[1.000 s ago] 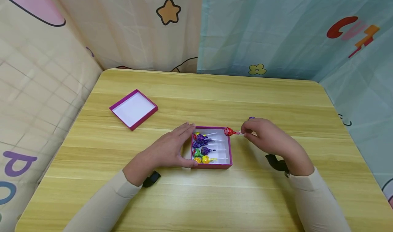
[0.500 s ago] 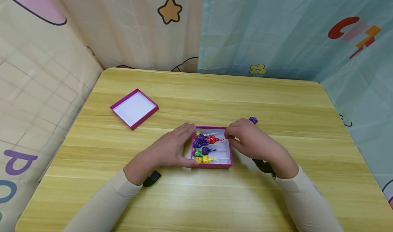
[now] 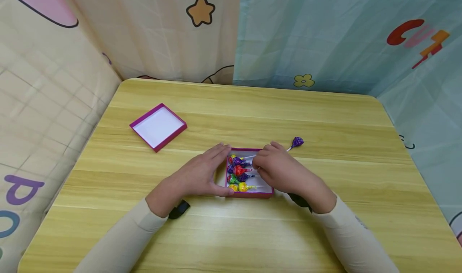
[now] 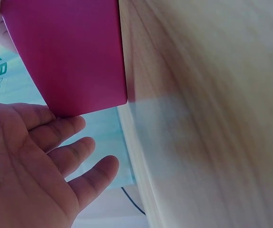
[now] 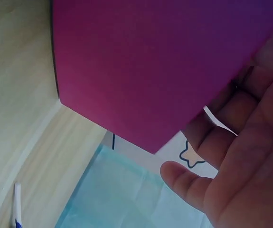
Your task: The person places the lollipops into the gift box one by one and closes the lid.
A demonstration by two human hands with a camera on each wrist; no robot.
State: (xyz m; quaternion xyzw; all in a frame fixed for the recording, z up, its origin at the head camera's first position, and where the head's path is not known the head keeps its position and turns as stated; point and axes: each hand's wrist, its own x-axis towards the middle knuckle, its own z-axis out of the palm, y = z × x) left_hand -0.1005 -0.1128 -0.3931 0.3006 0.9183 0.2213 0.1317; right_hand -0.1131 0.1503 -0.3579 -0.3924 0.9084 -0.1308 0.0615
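A shallow magenta box (image 3: 250, 195) with a white inside holds several wrapped lollipops, heads to the left and sticks to the right. My left hand (image 3: 198, 174) spans its left side, thumb at the near corner, fingers at the far one. The left wrist view shows fingers touching the box's outer wall (image 4: 70, 57). My right hand (image 3: 279, 166) reaches over the box's right wall and pinches the stick of a red lollipop (image 3: 239, 170), whose head lies among the others. Fingers hide part of the stick. A purple lollipop (image 3: 297, 141) lies on the table behind the right hand.
The box's lid (image 3: 157, 128), white side up, lies at the back left of the wooden table (image 3: 231, 233). Printed curtains (image 3: 306, 36) hang behind the table and at both sides. A dark strap (image 3: 178, 209) shows under the left wrist.
My right hand has moved left over the box, bringing the red lollipop from the right rim to lie among the others. The purple lollipop has come into view. My left hand stays put.
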